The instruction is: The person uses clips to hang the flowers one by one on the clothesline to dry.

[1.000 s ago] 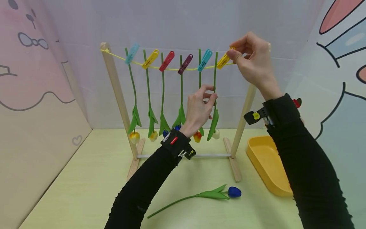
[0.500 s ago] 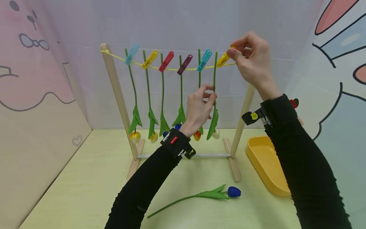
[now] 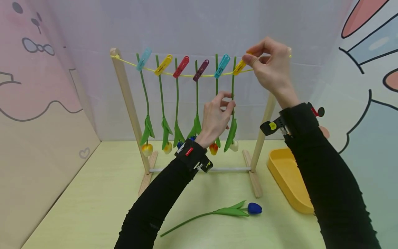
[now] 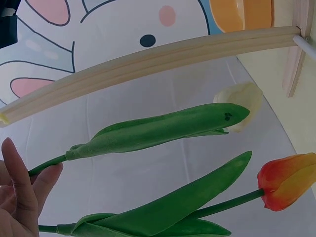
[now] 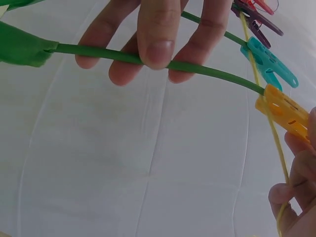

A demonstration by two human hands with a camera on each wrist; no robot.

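My left hand [image 3: 216,117] pinches the green stem of a white tulip [image 4: 244,101] that hangs head down, its long leaf [image 3: 230,135] below the fingers. Higher up on the right, my right hand [image 3: 272,69] holds a yellow clothespin [image 3: 239,67] by its handle end between thumb and fingers. The clothespin's nose sits at the yellow string [image 5: 270,118] and overlaps the upper stem; in the right wrist view the stem [image 5: 222,74] runs right up to it. Beside it, a red-orange tulip [image 4: 286,180] hangs from a turquoise clothespin [image 3: 222,65].
Several more tulips hang leftward along the string from light blue, yellow, red [image 3: 181,66] and purple clothespins. A wooden frame [image 3: 127,103] carries the string. A blue tulip [image 3: 254,208] lies on the table in front; a yellow tray [image 3: 289,176] stands at right, partly behind the right sleeve.
My right hand has shifted slightly left with the yellow clothespin, bringing its nose over the stem. The left hand has stayed nearly still on the stem.
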